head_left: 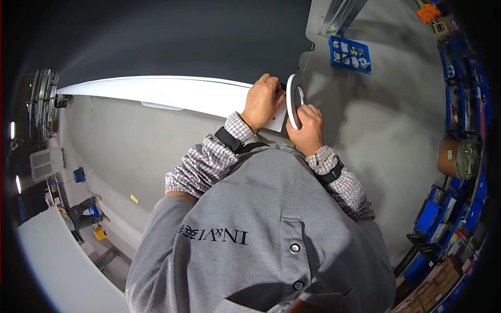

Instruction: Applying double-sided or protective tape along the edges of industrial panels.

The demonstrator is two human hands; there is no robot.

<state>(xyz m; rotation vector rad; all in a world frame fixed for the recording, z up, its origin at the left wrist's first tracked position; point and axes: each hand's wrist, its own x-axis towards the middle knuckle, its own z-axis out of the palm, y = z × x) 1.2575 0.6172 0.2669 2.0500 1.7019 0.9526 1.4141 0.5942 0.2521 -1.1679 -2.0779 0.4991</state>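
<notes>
A long white panel edge (172,91) runs beneath a large dark grey surface (172,39) and ends near my hands. My left hand (262,103) lies over the right end of this white edge, its fingers curled together against it. Whatever the fingertips pinch is hidden. Just to the right, a thin roll of white tape (290,104) stands on edge, seen nearly side-on. My right hand (308,128) grips its lower part, fingers bent around the rim. The roll is close beside the panel's end corner.
On the floor ahead right sits a blue divided tray (350,54) with small parts, near a metal post (339,18). Shelves with blue bins (430,211) line the right side. At lower left are a white tabletop (68,261) and another person (82,213).
</notes>
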